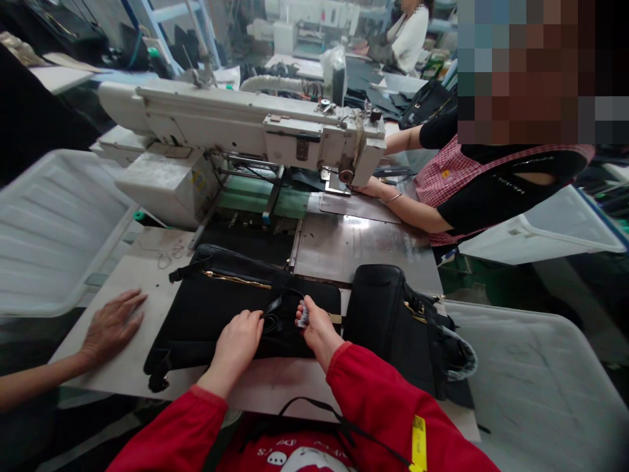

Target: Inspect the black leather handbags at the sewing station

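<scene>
A black bag (196, 318) with a gold zipper lies flat on the table before me. My left hand (238, 344) rests on the bag, its curled fingertips at a thin looped black strap (270, 321). My right hand (319, 331) is closed around a small grey-white wrapped piece (303, 316) over the bag's right part; what is inside the wrapping cannot be made out. Just right of that hand stands a second black bag (376, 314), with gold zipper pulls and a plastic-wrapped handle (462, 357).
A large white sewing machine (236, 121) spans the table's far side, above a metal plate (363, 246). A co-worker's hands (376, 187) are by its head. Another person's hand (115, 328) lies on the left tabletop. White bins (59, 229) flank the table.
</scene>
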`<state>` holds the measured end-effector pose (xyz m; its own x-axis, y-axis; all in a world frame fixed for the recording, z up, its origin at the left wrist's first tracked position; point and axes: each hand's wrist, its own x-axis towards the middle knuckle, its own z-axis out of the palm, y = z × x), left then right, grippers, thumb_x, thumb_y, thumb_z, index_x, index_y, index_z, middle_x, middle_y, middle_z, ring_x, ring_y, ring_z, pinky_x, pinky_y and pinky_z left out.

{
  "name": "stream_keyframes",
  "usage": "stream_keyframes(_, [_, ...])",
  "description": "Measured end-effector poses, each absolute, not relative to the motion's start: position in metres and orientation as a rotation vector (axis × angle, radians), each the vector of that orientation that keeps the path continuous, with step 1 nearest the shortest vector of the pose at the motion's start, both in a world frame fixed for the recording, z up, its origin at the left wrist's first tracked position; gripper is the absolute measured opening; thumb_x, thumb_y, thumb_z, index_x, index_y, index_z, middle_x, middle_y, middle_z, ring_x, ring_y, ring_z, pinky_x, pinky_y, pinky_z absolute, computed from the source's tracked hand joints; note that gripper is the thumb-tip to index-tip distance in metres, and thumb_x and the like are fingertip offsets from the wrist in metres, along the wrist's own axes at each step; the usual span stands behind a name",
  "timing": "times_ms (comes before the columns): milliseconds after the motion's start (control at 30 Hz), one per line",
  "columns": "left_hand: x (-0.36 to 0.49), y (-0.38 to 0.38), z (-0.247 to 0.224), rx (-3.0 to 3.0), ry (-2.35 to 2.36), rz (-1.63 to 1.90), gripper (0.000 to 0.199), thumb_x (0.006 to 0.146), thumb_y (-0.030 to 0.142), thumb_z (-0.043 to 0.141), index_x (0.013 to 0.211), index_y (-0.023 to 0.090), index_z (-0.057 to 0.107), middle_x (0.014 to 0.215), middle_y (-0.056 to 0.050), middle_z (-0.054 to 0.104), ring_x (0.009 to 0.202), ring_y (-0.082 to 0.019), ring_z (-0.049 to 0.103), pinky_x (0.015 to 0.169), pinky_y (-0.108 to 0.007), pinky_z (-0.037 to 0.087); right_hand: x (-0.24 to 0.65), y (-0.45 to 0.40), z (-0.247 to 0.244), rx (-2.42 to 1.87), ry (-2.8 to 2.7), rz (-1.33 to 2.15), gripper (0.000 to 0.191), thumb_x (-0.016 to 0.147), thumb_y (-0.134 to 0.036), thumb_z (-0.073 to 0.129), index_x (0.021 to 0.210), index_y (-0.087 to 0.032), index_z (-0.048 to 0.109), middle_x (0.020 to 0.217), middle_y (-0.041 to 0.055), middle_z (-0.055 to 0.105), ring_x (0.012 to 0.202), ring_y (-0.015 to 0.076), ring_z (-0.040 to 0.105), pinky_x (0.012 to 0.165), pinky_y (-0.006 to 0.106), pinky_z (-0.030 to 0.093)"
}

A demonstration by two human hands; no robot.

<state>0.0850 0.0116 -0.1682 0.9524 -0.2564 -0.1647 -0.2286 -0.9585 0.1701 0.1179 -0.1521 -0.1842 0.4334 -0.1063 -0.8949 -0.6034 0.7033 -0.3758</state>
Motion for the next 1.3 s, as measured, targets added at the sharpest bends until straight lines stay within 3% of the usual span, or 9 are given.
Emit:
stream_keyframes(700, [0.076, 0.011, -0.168, 2.993, -0.376, -0.213, 0.026, 0.09, 0.02, 0.038, 0.109, 0.012, 0.054, 0.086, -0.009, 0.055, 0.077, -0.022, 0.054, 0.069, -0.031, 0.042, 0.111, -0.155, -0.181, -0.741, 1.152, 0.366, 0.018, 0.084, -0.027, 0.048, 0.072, -0.014, 0.048, 0.055, -0.0029, 0.05, 0.042, 0.0059, 0.046, 0.04, 0.018, 0.036])
stream_keyframes(867, [0.074, 0.0, -0.157, 2.872, -0.395, -0.097, 0.029, 0.088, 0.017, 0.04, 0.115, 0.012, 0.051, 0.105, -0.011, 0.053, 0.092, -0.023, 0.051, 0.08, -0.035, 0.041, 0.11, -0.151, -0.17, -0.735, 1.128, 0.322, 0.018, 0.085, -0.026, 0.045, 0.073, -0.013, 0.048, 0.056, -0.0024, 0.049, 0.045, 0.0066, 0.045, 0.042, 0.019, 0.035])
stream_keyframes(967, [0.072, -0.013, -0.146, 2.624, -0.399, -0.101, 0.026, 0.088, 0.023, 0.043, 0.11, 0.014, 0.054, 0.111, -0.01, 0.053, 0.101, -0.024, 0.048, 0.089, -0.038, 0.038, 0.107, -0.145, -0.159, -0.736, 1.071, 0.273, 0.016, 0.085, -0.023, 0.041, 0.074, -0.014, 0.049, 0.06, -0.0019, 0.051, 0.05, 0.0074, 0.048, 0.045, 0.019, 0.037])
stream_keyframes(1133, [0.075, -0.033, -0.14, 2.037, 0.016, -0.367, 0.04, 0.084, 0.036, 0.047, 0.12, 0.017, 0.045, 0.111, -0.009, 0.056, 0.1, -0.022, 0.053, 0.088, -0.037, 0.041, 0.09, -0.13, -0.143, -0.854, 0.852, 0.199, 0.011, 0.079, -0.02, 0.047, 0.076, -0.016, 0.057, 0.076, 0.0003, 0.06, 0.069, 0.0105, 0.054, 0.059, 0.019, 0.043])
stream_keyframes(1300, [0.087, -0.035, -0.139, 1.596, 0.411, -0.355, 0.037, 0.07, 0.038, 0.063, 0.096, 0.012, 0.054, 0.089, -0.007, 0.06, 0.083, -0.019, 0.056, 0.076, -0.03, 0.044, 0.07, -0.123, -0.142, -1.091, 0.608, 0.184, 0.021, 0.078, -0.027, 0.048, 0.09, -0.018, 0.061, 0.093, 0.0032, 0.061, 0.089, 0.014, 0.054, 0.078, 0.022, 0.042])
